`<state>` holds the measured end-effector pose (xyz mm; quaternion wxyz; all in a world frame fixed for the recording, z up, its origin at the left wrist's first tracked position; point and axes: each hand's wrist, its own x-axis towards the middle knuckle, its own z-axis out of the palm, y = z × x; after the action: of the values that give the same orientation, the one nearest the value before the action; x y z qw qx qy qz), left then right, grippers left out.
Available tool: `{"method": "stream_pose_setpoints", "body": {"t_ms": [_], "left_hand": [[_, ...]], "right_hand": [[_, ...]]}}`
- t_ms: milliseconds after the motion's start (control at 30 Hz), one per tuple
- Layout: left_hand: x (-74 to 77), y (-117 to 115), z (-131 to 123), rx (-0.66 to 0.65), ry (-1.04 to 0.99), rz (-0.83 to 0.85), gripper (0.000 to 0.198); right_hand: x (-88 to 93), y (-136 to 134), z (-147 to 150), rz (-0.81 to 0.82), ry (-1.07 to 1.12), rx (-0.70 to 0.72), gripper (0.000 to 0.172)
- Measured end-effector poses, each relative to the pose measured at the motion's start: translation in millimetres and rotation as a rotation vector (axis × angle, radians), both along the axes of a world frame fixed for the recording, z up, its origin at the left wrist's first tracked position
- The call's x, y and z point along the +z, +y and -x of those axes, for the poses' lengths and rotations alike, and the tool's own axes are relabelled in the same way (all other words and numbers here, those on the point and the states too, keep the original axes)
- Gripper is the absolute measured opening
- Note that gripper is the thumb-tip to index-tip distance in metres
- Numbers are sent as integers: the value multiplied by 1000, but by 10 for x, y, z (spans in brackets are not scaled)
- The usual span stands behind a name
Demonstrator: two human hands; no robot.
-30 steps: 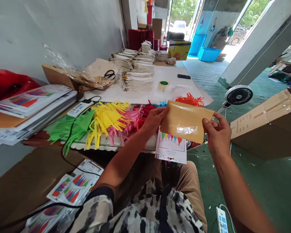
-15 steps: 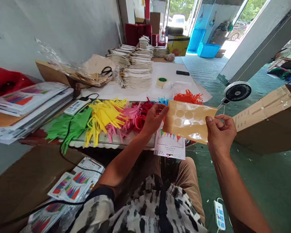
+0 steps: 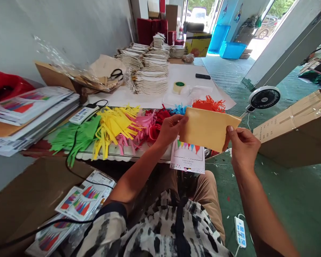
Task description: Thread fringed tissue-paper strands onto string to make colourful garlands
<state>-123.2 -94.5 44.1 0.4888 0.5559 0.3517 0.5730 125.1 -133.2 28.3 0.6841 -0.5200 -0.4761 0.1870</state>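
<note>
watching through the head camera from my end, i have the long white-topped table (image 3: 186,73) stretching away from the wearer, the largest thing before me, with a big cardboard box (image 3: 291,125) standing on the green floor to its right. stacks of off-white bundles (image 3: 152,80) fill the table's far part along the wall side. nearer, a row of tassels lies across the front: green tassels (image 3: 66,137) at the left end, then yellow tassels (image 3: 115,123), pink, dark red, blue, and orange-red tassels (image 3: 208,103) at the right. a pile of flat printed packs (image 3: 34,110) sits at far left, and a white fan with a black grille (image 3: 264,98) stands beyond my right hand. the tan paper sheet (image 3: 205,128) is held up between my hands, over the table's front edge: my left hand (image 3: 172,130) pinches its left edge between thumb and fingers, and my right hand (image 3: 243,142) pinches its right edge, where the paper curls. just below it shows a white tassel bunting card (image 3: 188,160), jutting past the table edge towards the lap. smaller still are a white power strip (image 3: 240,232) on the floor, a roll of tape (image 3: 179,87) and black-handled scissors (image 3: 116,74).
</note>
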Motion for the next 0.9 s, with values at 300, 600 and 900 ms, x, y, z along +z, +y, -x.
{"method": "stream_pose_setpoints", "body": {"t_ms": [300,600,900], "left_hand": [[91,22,8,-15,-192,263,32],[95,-57,-27,-77,-140,325,34],[25,-24,13,-29,-98,281,37]], "right_hand": [[68,-117,46,73,-161,-84,50],[133,-120,132,99,-82,42,56],[84,-66,39,92,-156,308,41]]}}
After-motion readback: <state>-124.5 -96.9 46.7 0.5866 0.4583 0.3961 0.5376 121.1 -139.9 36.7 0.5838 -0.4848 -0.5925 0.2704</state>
